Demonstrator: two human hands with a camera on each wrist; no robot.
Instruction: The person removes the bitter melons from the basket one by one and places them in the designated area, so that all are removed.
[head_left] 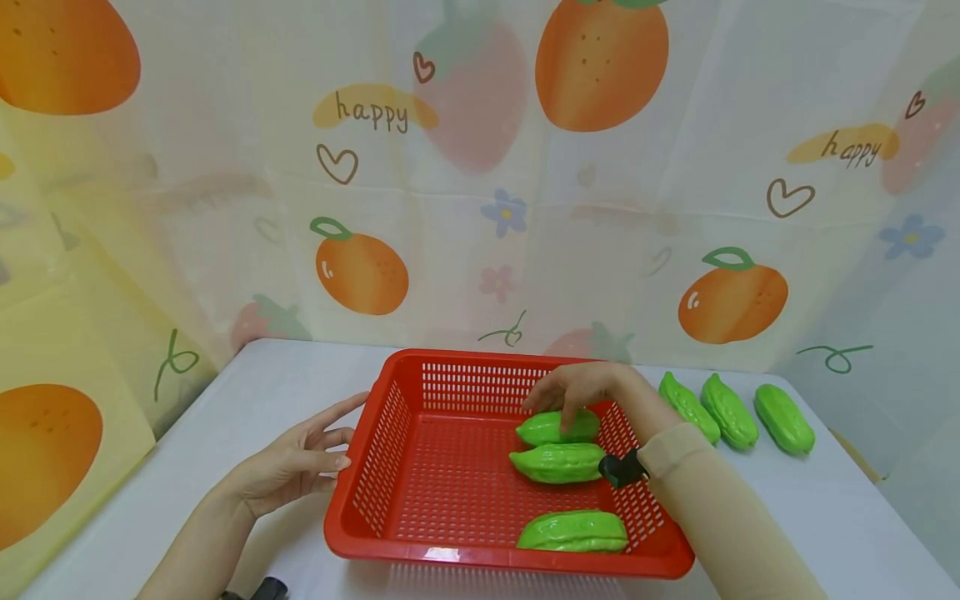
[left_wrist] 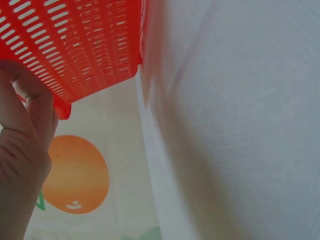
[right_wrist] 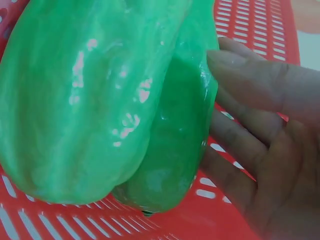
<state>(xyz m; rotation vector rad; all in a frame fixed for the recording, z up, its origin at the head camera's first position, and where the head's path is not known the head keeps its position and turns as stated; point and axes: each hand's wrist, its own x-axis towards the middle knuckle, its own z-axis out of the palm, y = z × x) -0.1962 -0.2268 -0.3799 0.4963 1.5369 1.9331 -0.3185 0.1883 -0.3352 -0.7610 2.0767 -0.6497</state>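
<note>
A red basket (head_left: 450, 551) with slotted walls holds three green ridged gourds at its right side: a far one (head_left: 536, 429), a middle one (head_left: 558, 463) and a near one (head_left: 573, 531). My left hand (head_left: 288, 467) holds the basket's left rim, thumb and fingers at its edge; the left wrist view shows the fingers (left_wrist: 37, 100) against the slotted wall (left_wrist: 100, 45). Inside the basket, my right hand (head_left: 581, 392) has its thumb and fingers about the far gourd. In the right wrist view the fingertips partly disappear behind that gourd (right_wrist: 170, 145), beside a larger-looking gourd (right_wrist: 80, 110).
Three more green gourds (head_left: 686, 406) (head_left: 729, 411) (head_left: 784, 418) lie on the white table (head_left: 847, 508) right of the basket. A fruit-patterned cloth (head_left: 450, 208) hangs behind. A black object (head_left: 270, 588) shows at the bottom edge, by the left forearm.
</note>
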